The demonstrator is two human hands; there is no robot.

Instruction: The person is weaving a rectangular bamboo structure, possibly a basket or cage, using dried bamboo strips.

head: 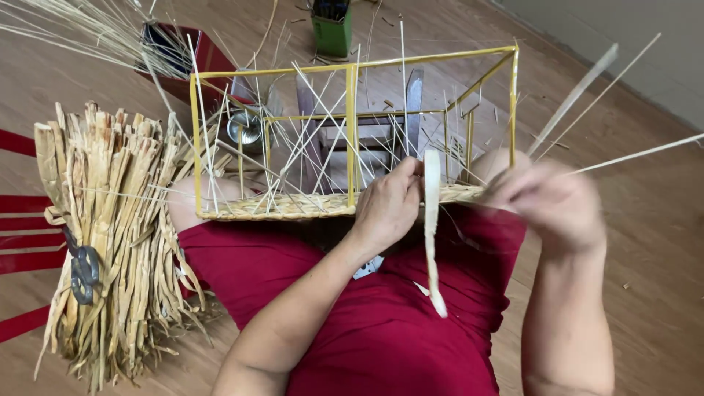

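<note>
- The basket frame (352,132), yellow rods with a woven base, rests across your lap, base edge nearest you, thin pale stakes (308,147) fanning up through it.
- Your left hand (387,205) is clamped on the near edge of the woven base, just right of the middle upright; a flat pale strip (431,227) hangs beside it over your red clothing (381,323).
- Your right hand (550,202) is blurred at the right end of the base, with long strands (623,158) running off to the right; I cannot tell whether its fingers are pinched or apart.
- Risk, as I judge it: pulling hard with the right hand could kink a strand or tip the frame off your lap if the left grip eases.
- The loose stakes could snag your wrist.
- To your left lies a tied bundle of dried straw (110,235), scissors (84,271) against it; far off stand a red box (191,55) and a green can (331,29).
</note>
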